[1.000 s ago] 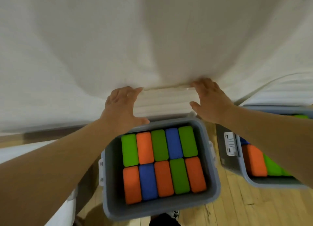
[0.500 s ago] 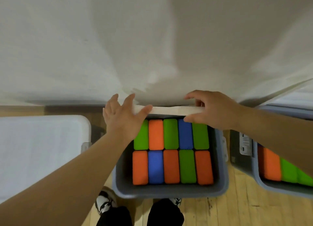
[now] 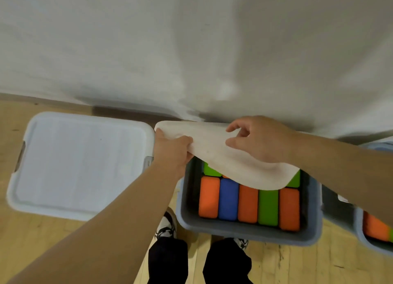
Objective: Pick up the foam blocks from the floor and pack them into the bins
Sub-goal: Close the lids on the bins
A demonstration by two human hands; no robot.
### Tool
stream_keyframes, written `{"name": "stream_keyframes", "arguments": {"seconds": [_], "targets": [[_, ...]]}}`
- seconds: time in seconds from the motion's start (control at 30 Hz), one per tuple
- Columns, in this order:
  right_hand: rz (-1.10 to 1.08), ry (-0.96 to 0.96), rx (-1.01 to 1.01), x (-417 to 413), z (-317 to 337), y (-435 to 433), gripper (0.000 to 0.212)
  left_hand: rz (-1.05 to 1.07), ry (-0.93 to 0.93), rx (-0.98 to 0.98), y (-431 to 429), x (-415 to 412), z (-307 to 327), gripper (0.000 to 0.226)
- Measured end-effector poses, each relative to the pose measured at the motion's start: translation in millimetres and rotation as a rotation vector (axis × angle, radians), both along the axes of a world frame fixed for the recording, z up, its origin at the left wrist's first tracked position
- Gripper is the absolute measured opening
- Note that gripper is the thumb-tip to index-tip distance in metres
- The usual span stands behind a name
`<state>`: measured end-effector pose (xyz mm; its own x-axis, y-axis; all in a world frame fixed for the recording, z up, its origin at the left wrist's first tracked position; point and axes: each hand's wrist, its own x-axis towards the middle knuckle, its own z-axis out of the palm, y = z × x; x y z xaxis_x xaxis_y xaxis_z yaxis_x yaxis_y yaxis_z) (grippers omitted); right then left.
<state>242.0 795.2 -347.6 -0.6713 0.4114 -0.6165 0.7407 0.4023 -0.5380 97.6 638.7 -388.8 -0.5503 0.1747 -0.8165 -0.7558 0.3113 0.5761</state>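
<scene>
Here: white lid (image 3: 212, 154), our left hand (image 3: 172, 154) and right hand (image 3: 261, 139) gripping its edges, tilted over the packed bin (image 3: 244, 233), seemingly for closing.

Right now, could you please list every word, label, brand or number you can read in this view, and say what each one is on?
None: no readable text shows in this view.
The white lid, the grey bin, the foam blocks and the white sheet held over them bear no visible print.
A pale patch on the second bin is too blurred to tell.
</scene>
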Motion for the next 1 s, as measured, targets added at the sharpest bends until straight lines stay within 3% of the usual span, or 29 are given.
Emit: {"name": "stream_keyframes", "arguments": {"seconds": [0.27,0.57,0.7,0.8,1.0], "targets": [[0.121,0.009,0.190,-80.9,-28.6,-11.1,0.060,-0.066,-0.073,0.154,-74.4,-63.2,21.0,0.089],[0.139,-0.076,0.218,-149.3,-50.7,-27.7,0.096,-0.448,-0.025,0.407,-148.4,-132.8,18.0,0.090],[0.080,-0.055,0.144,-166.6,-57.3,-33.0,0.093,-0.480,-0.036,0.468,-159.5,-155.6,11.4,0.088],[0.091,-0.073,0.133,-172.7,-57.6,-32.0,0.078,-0.452,-0.059,0.483,-166.1,-164.5,4.5,0.082],[0.091,-0.021,0.332,-151.8,-65.6,-32.6,0.053,-0.399,0.029,0.228,-163.5,-157.3,-18.3,0.053]]}}
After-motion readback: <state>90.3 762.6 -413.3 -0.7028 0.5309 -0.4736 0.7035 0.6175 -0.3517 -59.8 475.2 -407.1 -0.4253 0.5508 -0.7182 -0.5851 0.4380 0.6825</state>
